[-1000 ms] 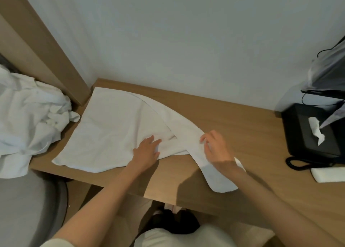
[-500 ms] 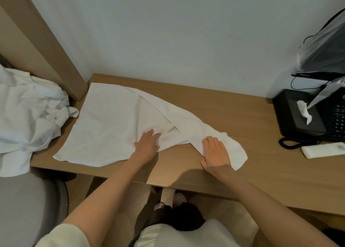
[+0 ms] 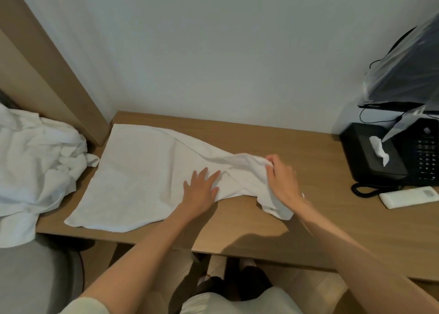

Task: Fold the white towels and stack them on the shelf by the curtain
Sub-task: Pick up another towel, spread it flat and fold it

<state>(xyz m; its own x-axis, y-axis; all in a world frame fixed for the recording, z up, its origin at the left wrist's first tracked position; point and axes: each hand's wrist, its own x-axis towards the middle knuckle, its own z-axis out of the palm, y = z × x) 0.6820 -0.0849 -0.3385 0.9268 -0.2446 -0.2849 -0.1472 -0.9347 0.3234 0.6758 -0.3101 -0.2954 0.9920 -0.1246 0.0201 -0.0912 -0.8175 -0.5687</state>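
A white towel (image 3: 140, 169) lies spread on the wooden desk (image 3: 308, 195), its right end drawn into a narrow flap. My left hand (image 3: 202, 188) presses flat on the towel near its front edge, fingers spread. My right hand (image 3: 281, 180) pinches the raised right flap and holds it lifted off the desk; the flap's tip hangs down below my wrist. A heap of crumpled white towels (image 3: 35, 161) lies at the left on a grey seat.
A black tissue box (image 3: 370, 157) and a black telephone (image 3: 425, 152) stand at the desk's right end, with a white remote (image 3: 408, 196) in front. A plastic-covered dark object (image 3: 408, 76) sits above them. A wooden panel (image 3: 47, 71) rises at the left.
My right hand went from pressing flat on the towel's right end to pinching it and lifting it up and back. The left hand stayed pressed on the towel.
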